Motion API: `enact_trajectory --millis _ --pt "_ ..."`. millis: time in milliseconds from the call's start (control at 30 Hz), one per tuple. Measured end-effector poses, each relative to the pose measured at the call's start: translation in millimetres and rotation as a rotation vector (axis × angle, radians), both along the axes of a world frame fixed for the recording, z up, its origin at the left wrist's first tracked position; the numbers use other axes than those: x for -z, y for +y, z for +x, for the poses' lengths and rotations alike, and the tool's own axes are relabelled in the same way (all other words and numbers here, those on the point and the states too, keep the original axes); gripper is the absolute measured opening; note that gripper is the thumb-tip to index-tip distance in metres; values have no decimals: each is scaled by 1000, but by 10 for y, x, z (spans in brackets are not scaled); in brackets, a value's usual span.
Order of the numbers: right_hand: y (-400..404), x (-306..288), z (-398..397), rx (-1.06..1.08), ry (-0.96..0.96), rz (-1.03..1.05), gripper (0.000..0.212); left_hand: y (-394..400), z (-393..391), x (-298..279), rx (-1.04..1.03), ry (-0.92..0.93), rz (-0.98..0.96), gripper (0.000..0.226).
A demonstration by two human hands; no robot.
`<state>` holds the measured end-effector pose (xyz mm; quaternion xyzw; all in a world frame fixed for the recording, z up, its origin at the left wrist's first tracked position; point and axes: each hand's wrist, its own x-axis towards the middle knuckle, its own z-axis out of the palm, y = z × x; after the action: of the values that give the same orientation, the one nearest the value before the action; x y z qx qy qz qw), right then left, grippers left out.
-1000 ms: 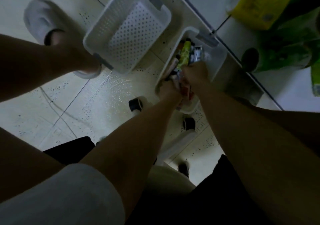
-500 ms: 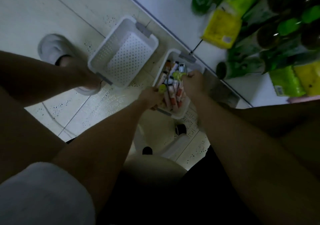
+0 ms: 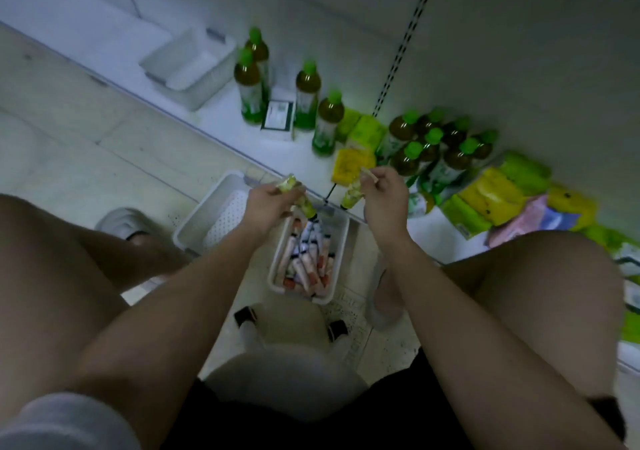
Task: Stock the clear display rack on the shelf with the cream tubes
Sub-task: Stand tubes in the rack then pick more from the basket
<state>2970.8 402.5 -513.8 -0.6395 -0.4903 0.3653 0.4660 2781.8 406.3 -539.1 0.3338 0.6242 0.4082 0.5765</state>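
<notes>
The left hand is gripping a yellow-green cream tube, fingers curled around its upper part; the tube is slanting toward four o'clock, its dark cap end sticking out past the fingers. The right hand is gripping a second yellow-green tube, pinched near its crimped top, the body hanging toward seven o'clock from the fingers, cap end down. The two tubes are sitting near each other but apart, above the far end of a white basket on the floor, which is holding many more pink and white tubes. At nine o'clock from it an empty perforated basket is standing just beside. At twelve o'clock, green-capped bottles and yellow packets are lining the white shelf.
</notes>
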Motion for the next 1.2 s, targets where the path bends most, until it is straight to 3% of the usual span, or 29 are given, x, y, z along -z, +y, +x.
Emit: enact_trajectory --millis 300,400,500,667,933,1200 --pt "67 -1586 285 -14 106 303 9 573 98 -1838 217 70 504 6" --pt "43 -2160 417 -58 123 383 14 616 198 -2447 289 118 620 17" --pt "-15 -2709 619 -91 100 449 5 595 338 -3068 401 193 715 31" --pt "-78 -3439 988 -96 7 540 12 516 658 -3917 496 313 849 31" --pt "73 -3975 1392 -58 -101 657 13 550 1276 -4726 610 443 907 19" --pt "612 -3925 1707 12 -78 727 12 1041 1600 -4843 718 510 916 17"
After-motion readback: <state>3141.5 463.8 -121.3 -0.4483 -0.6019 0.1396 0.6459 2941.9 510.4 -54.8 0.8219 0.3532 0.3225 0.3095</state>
